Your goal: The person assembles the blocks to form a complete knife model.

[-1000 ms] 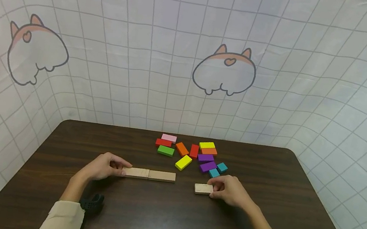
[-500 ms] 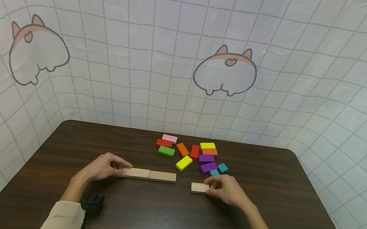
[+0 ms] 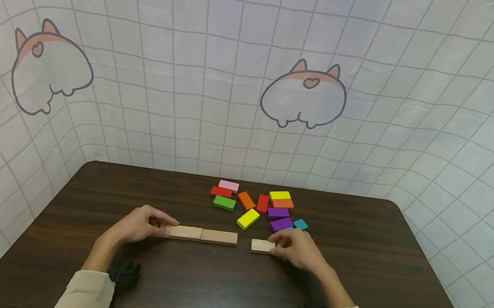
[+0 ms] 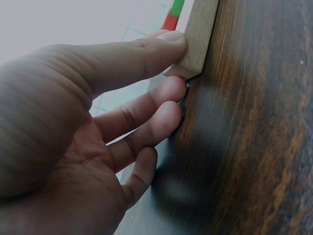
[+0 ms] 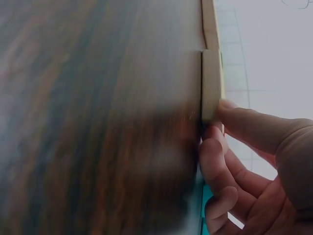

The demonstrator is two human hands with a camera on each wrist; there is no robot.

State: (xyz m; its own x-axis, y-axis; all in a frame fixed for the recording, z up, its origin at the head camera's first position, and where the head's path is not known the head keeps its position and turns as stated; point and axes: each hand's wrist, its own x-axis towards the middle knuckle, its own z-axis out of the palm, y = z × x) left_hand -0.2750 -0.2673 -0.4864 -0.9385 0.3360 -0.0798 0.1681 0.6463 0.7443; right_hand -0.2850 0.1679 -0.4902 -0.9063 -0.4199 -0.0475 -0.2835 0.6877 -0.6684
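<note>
- Here comes the right hand (image 3: 302, 250), thumb and fingers pinching a wooden block (image 3: 261, 247), shifted leftward over the last second!
- The gap to the middle block (image 3: 219, 237) has narrowed but isn't closed; all three nearly line up.
- Left hand (image 3: 144, 225) holding steady, pinching the left block's (image 3: 186, 233) outer end, against the middle one.

Rectangular wooden blocks (image 3: 219, 237) are plain pale tan. Rectangular coloured blocks (image 3: 248, 219) are pink, red, green, orange, yellow, purple and teal. Flat tabletop (image 3: 223, 301) has dark brown wood grain. Cloth backdrop (image 3: 180, 84) shows grey gridlines on white.
</note>
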